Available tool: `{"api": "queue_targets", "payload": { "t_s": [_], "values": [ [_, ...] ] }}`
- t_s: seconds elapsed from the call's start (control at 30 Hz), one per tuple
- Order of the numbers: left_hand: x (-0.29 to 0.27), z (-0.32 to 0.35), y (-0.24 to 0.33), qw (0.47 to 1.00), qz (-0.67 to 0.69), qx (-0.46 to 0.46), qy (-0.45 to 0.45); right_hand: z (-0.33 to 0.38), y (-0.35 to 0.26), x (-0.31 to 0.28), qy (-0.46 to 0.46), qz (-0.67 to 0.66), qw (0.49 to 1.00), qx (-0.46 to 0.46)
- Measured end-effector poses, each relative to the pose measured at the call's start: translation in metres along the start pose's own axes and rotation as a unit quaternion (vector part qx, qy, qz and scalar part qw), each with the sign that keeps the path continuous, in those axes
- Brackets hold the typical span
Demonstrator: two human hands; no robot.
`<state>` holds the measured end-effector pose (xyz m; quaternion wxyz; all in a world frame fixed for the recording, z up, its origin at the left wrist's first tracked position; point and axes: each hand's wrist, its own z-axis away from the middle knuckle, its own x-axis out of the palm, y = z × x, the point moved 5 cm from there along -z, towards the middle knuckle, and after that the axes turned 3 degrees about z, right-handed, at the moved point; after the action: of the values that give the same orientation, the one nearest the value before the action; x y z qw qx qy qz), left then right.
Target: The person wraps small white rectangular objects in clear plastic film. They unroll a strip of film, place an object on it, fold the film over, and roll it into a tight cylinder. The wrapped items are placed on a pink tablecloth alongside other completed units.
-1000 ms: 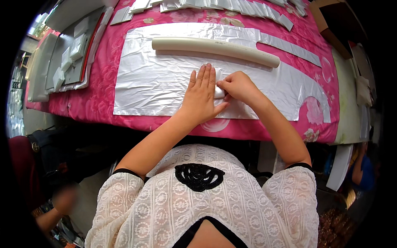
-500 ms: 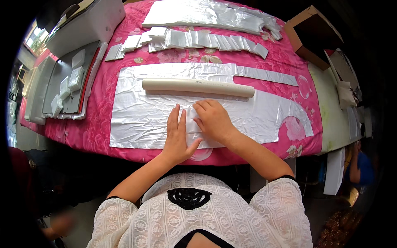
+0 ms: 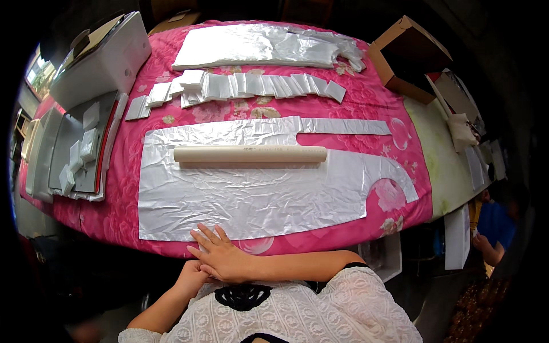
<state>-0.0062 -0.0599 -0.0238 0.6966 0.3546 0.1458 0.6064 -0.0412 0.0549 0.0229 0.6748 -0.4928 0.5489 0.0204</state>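
Note:
A shiny white plastic apron (image 3: 257, 200) lies flat and creased on a pink floral tablecloth, its neck and strap cutouts toward the right. Across its upper half rests a cream-coloured tube (image 3: 246, 154). My right hand (image 3: 223, 257) is spread out at the table's near edge, fingertips over the apron's lower left border. Beneath it and slightly to the left is my left hand (image 3: 193, 277), its fingers mostly hidden behind the right one.
Folded white packets (image 3: 246, 86) form an overlapping row beyond the apron. Farther back lies a stack of plastic aprons (image 3: 251, 46). Several packets sit on a grey board (image 3: 68, 148) at left, beside a white foam box (image 3: 108, 63). An open cardboard box (image 3: 409, 57) stands at the right.
Both hands have drawn back from the middle of the apron to the table's near edge, the right crossing over the left. Apron and tube lie as before; the view has shifted.

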Motion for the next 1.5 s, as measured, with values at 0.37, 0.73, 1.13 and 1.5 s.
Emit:
{"api": "queue_targets", "payload": {
  "t_s": [0.37,0.73,1.13,1.5],
  "values": [
    [0.039,0.017,0.109,0.81,-0.44,0.374,0.097,0.038,0.22,-0.236,0.348,-0.168,0.896,0.22],
    [0.06,0.01,0.107,0.827,-0.422,0.369,0.051,0.096,0.421,-0.348,0.438,0.189,0.686,0.55],
    [0.063,-0.012,0.122,0.789,-0.448,0.42,0.025,0.036,0.209,-0.23,0.183,0.153,0.969,0.067],
    [0.133,-0.081,0.118,0.741,-0.462,0.487,0.017,0.11,0.107,-0.133,0.129,0.087,0.969,0.195]
  ]
}}
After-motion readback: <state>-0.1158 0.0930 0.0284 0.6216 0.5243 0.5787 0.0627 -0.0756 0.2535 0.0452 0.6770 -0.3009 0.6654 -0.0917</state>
